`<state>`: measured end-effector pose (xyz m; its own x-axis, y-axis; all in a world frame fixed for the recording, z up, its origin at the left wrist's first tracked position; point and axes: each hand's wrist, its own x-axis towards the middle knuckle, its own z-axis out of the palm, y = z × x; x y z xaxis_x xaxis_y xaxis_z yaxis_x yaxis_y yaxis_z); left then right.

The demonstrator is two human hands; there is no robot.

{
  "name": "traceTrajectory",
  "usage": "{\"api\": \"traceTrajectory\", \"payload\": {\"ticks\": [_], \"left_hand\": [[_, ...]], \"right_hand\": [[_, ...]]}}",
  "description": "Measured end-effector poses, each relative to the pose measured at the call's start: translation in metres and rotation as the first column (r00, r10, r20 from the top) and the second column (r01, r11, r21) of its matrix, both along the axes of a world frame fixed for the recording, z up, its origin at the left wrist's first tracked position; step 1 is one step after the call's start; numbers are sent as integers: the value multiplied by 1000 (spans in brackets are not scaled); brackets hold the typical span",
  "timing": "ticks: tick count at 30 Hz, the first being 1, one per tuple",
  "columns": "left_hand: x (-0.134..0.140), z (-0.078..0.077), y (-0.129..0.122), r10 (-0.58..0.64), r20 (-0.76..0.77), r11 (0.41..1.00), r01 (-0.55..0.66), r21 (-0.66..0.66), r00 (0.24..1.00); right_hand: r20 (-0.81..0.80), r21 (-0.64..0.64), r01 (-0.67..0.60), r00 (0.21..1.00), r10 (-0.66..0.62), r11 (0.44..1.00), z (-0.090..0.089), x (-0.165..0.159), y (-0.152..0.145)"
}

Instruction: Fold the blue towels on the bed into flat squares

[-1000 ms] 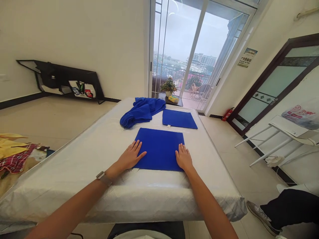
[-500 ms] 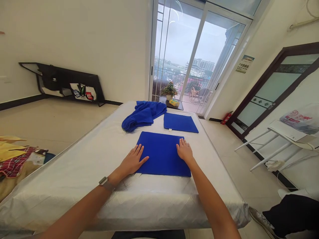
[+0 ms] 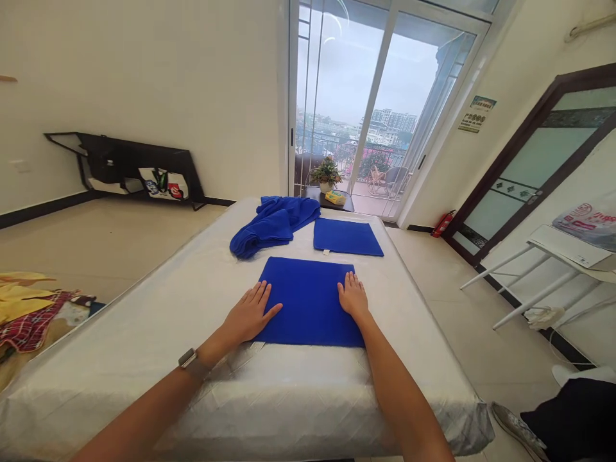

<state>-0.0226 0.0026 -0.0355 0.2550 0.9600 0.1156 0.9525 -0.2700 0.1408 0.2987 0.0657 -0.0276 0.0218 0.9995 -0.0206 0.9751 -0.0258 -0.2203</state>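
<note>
A blue cloth (image 3: 308,305), folded into a flat rectangle, lies on the plastic-covered bed (image 3: 158,333) in front of me. My left hand (image 3: 253,311) rests flat on its left edge, fingers stretched and thumb spread inward. On its right edge lies my right hand (image 3: 353,295), palm down with the fingers out. Neither hand grips anything. Just beyond is a second folded blue cloth (image 3: 349,237) with a small white tag. Left of that sits a loose, crumpled heap of blue cloth (image 3: 274,224).
A small dark table with a potted plant (image 3: 326,173) and a yellow pack (image 3: 335,197) stands past the far end. Clothes (image 3: 33,314) are piled at the left. White stool legs (image 3: 524,298) stand on the right; a person's shoe (image 3: 517,427) shows at the lower right.
Both hands stay flat on the near folded cloth, with hardly any movement across it. The view has shifted slightly; the cloths lie as before.
</note>
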Motion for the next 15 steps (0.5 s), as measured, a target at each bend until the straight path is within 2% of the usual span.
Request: {"api": "traceTrajectory", "payload": {"ticks": [2, 4, 8, 11, 13, 15], "left_hand": [[14, 5, 6, -31, 2, 1000, 31, 0, 1000], [41, 10, 15, -125, 21, 992, 125, 0, 992], [120, 15, 36, -344, 70, 939, 344, 12, 936], [171, 12, 51, -425, 105, 905, 420, 66, 899], [187, 7, 58, -421, 126, 907, 415, 74, 898], [186, 1, 63, -388, 134, 922, 384, 59, 912]], "right_hand": [[-5, 8, -4, 1000, 4, 1000, 0, 0, 0], [-9, 10, -7, 1000, 7, 1000, 0, -1, -1], [3, 27, -5, 1000, 5, 1000, 0, 0, -2], [36, 37, -35, 999, 34, 999, -1, 2, -3], [46, 37, -45, 998, 44, 998, -2, 3, -3], [40, 45, -36, 999, 34, 998, -2, 3, -3]]}}
